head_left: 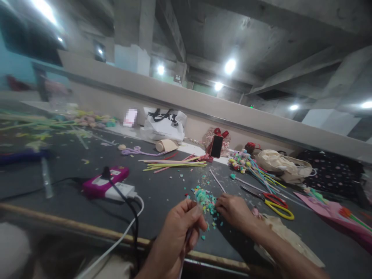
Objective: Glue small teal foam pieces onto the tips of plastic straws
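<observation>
My left hand (184, 228) is closed in a pinch near the table's front edge. A pale fuzzy craft stem (182, 263) runs down through its fingers, with a teal fluffy flower head (200, 195) just above the fingertips. Teal and yellow fuzzy clippings (211, 207) lie scattered beneath and beside it. To the right, my right hand (235, 212) rests low over the clippings with fingers curled together; what they hold, if anything, is hidden. A whitish stem (217, 181) lies just beyond its knuckles. Red and yellow handled scissors (277, 205) lie right of that hand.
A magenta power strip (95, 186) with a white charger (119, 191) and cables sits left. Yellow and pink stems (174, 164) lie mid-table. A phone (216, 146) leans at the back, near a white bag (164, 126). Finished flowers (240, 161) and pink wrapping (325, 211) are right.
</observation>
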`<action>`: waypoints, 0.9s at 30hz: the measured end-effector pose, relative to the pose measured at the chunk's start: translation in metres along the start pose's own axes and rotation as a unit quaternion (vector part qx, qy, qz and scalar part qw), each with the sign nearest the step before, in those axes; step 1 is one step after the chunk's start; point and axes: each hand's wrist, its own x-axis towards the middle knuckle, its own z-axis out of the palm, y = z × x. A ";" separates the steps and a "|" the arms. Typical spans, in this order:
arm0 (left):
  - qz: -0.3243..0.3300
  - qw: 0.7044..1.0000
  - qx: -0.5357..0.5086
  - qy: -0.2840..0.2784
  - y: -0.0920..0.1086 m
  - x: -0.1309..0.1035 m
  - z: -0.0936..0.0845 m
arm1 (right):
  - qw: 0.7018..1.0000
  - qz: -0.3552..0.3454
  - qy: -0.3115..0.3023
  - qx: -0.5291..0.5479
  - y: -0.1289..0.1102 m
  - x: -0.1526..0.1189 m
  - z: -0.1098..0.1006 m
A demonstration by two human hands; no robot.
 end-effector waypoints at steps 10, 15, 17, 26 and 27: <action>0.029 1.000 0.010 -0.007 0.003 0.003 0.001 | 0.981 0.058 0.063 0.174 0.009 -0.007 -0.017; 0.045 0.999 0.012 -0.005 0.002 0.008 0.001 | 0.943 0.062 0.039 0.325 0.007 -0.006 -0.019; 0.045 0.999 0.015 -0.002 0.001 0.010 0.000 | 0.923 0.057 0.021 0.379 0.004 -0.005 -0.021; 0.029 0.999 0.024 0.026 -0.012 0.015 0.004 | 0.879 0.050 0.002 0.474 -0.002 -0.002 -0.019; 0.026 0.999 0.025 0.029 -0.014 0.016 0.005 | 0.880 0.048 0.004 0.473 -0.001 -0.002 -0.017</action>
